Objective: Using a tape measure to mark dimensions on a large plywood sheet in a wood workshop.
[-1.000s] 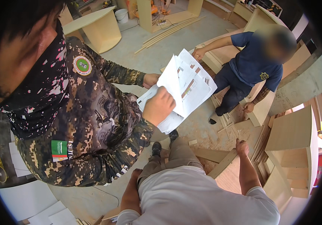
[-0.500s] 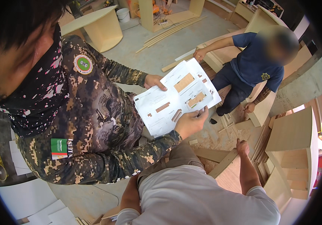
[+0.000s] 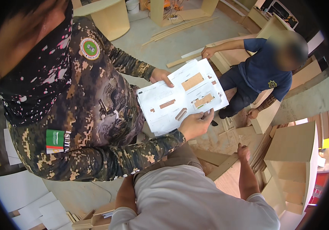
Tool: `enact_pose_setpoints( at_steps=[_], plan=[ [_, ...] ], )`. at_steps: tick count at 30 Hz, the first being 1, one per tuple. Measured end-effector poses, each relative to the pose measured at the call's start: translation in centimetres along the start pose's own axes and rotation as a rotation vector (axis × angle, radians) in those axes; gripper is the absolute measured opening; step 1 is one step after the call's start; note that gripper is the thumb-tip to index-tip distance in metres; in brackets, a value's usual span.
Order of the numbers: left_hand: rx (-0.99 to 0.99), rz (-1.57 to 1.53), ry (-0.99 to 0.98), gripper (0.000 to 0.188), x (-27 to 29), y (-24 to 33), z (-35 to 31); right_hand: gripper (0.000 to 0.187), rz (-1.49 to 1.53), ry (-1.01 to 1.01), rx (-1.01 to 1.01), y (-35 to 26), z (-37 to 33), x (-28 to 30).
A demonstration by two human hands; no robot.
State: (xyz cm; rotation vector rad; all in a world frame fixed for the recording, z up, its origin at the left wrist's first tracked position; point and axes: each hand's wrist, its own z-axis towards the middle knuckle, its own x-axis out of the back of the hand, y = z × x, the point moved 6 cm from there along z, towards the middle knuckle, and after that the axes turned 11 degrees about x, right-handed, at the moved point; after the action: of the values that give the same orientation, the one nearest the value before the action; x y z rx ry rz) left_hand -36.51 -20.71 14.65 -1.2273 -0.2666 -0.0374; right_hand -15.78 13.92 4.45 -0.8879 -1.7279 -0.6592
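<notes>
My right hand (image 3: 244,152) is closed at the upper corner of a pale wooden panel (image 3: 227,178), its fingers curled against the edge. My left arm (image 3: 126,195) reaches forward at my side, and its hand is hidden behind a co-worker's camouflage sleeve (image 3: 145,157). That co-worker stands at my left and holds a stack of printed sheets (image 3: 172,96) in both hands, one at the far edge, the other at the near right corner. Coloured drawings of brown rectangular shapes show on the top sheet.
Another person in a dark blue shirt (image 3: 262,65) crouches at the far right among wooden boards. A pale open cabinet (image 3: 289,153) stands at my right. Thin wood strips (image 3: 180,30) lie on the floor ahead, white sheets (image 3: 18,188) at the lower left.
The view has shifted slightly, so the far people and cabinets appear lower and a little to the right. My right hand stays at the panel corner; the co-worker still holds the sheets.
</notes>
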Motion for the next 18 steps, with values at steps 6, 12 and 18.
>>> enact_pose_setpoints(
  at_steps=[6, 12, 18],
  plan=[
    [-0.016, 0.020, 0.001, 0.037, -0.1, 0.1, 0.1, 0.051, 0.003, -0.012, 0.010, -0.7, -0.1, 0.2],
    [0.104, 0.118, -0.496, 0.009, -5.0, -3.2, -1.5, 0.052, -0.008, 0.005, 0.006, 0.0, -0.3, -0.5],
    [0.419, 0.067, -0.356, 0.010, -6.5, 3.1, -3.1, 0.053, 0.004, 0.056, 0.010, 0.6, -0.4, -0.5]
  ],
)
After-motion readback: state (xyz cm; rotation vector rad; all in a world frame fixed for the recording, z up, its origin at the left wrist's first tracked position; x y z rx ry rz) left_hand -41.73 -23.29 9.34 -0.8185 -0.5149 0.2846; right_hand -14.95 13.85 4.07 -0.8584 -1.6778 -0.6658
